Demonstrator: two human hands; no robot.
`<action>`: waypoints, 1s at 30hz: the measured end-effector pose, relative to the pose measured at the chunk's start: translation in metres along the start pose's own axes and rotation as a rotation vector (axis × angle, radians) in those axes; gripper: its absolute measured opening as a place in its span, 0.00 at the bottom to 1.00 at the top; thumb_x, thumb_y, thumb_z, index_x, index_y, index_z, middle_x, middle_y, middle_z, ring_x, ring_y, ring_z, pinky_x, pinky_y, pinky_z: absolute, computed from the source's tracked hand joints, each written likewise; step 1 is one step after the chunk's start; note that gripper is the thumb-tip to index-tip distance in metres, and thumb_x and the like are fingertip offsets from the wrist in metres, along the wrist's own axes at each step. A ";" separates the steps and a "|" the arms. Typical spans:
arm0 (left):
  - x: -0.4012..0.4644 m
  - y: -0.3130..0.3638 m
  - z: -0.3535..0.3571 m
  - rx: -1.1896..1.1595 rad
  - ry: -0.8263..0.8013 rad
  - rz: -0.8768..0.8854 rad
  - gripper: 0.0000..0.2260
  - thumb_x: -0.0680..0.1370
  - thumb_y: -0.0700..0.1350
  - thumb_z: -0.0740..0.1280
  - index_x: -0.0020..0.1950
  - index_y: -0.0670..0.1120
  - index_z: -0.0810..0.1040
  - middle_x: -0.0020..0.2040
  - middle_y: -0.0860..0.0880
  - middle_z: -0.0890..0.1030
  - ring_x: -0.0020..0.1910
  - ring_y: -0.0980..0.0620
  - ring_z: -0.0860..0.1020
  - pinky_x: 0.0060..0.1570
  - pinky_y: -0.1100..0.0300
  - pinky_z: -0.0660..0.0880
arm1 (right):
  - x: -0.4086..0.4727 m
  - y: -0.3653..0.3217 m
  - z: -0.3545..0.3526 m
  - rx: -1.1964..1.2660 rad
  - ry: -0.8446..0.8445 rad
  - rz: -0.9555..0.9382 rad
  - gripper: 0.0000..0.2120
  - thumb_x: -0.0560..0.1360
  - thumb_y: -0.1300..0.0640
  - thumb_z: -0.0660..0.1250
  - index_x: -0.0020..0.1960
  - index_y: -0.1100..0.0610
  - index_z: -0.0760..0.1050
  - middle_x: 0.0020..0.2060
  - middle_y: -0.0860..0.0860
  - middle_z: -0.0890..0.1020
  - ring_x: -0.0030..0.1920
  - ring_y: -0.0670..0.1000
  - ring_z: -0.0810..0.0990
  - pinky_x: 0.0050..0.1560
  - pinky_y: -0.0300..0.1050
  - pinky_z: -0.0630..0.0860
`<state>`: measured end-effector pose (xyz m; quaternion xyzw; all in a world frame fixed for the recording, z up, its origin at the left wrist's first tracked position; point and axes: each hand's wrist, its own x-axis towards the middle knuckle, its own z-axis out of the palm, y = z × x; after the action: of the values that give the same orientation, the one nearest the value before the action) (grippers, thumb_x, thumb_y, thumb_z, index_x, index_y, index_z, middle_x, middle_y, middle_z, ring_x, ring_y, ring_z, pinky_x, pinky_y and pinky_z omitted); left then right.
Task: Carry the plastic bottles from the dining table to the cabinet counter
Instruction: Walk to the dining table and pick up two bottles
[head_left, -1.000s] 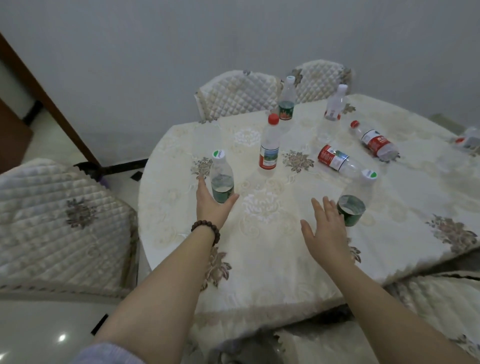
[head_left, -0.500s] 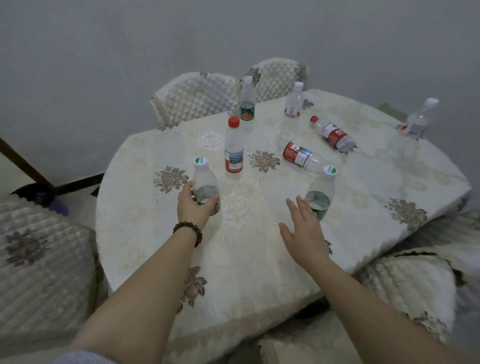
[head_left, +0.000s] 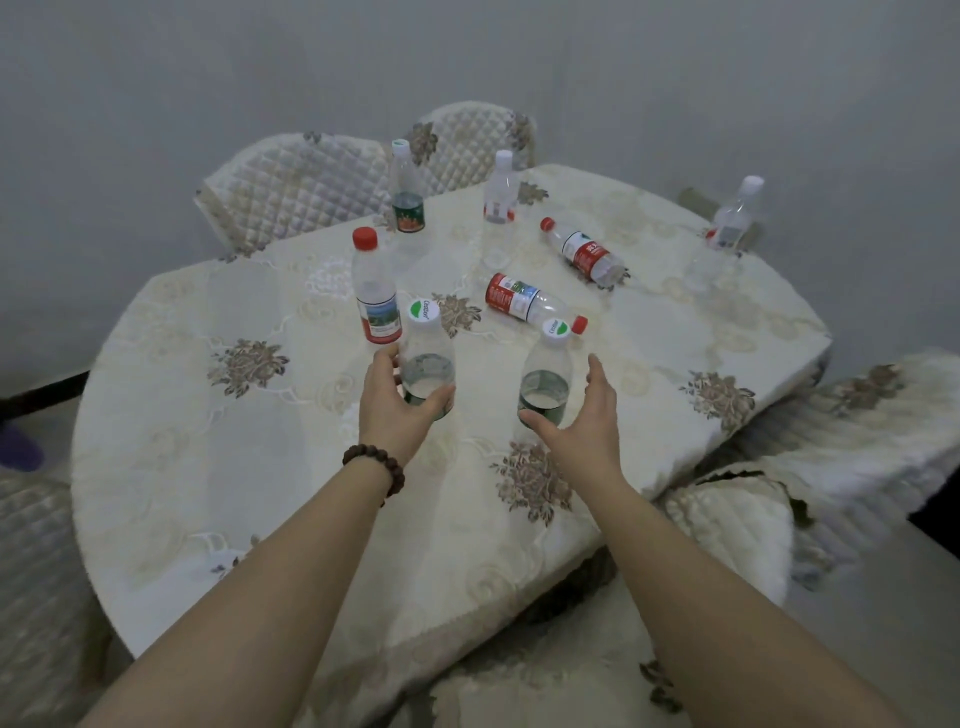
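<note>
Bottles are the business: two clear plastic ones with green-and-white caps stand upright near the front of the bench. The left bottle (head_left: 428, 364) is already in the left hand (head_left: 397, 410), whose grip curls round its lower body. The right bottle (head_left: 545, 382) stands just left of the right hand (head_left: 582, 421), between spread thumb and fingers; that grip is wide open and holds nothing, so closing it inward looks like the coming move. Farther off, a red-capped clear bottle (head_left: 375, 288) stands, and two red-labelled bottles (head_left: 530, 300) lie flat on the floral tablecloth (head_left: 249, 364). The counter is out of view.
</note>
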<state>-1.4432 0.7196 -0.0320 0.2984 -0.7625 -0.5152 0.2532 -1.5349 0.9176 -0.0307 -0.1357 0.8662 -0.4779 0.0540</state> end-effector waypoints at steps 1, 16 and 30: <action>0.000 0.000 0.000 0.007 0.004 0.002 0.30 0.65 0.54 0.76 0.63 0.55 0.67 0.61 0.52 0.74 0.58 0.54 0.75 0.55 0.56 0.77 | 0.005 0.000 0.004 0.032 -0.011 0.009 0.52 0.65 0.43 0.77 0.77 0.47 0.46 0.75 0.51 0.57 0.75 0.53 0.57 0.71 0.54 0.63; -0.010 0.006 -0.033 0.011 0.124 -0.019 0.29 0.68 0.48 0.77 0.64 0.52 0.68 0.59 0.53 0.76 0.54 0.57 0.76 0.49 0.64 0.75 | 0.015 -0.006 0.024 0.120 -0.037 0.035 0.39 0.70 0.53 0.74 0.75 0.48 0.57 0.65 0.49 0.72 0.63 0.51 0.73 0.63 0.52 0.73; -0.066 -0.003 -0.124 0.075 0.359 -0.073 0.25 0.69 0.47 0.76 0.60 0.54 0.68 0.53 0.57 0.75 0.51 0.57 0.74 0.47 0.65 0.72 | -0.027 -0.067 0.075 0.163 -0.285 -0.128 0.37 0.69 0.51 0.74 0.73 0.48 0.60 0.59 0.45 0.74 0.58 0.51 0.77 0.57 0.53 0.77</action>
<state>-1.3110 0.6870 0.0018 0.4223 -0.7125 -0.4336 0.3549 -1.4800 0.8302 -0.0156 -0.2519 0.7978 -0.5249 0.1566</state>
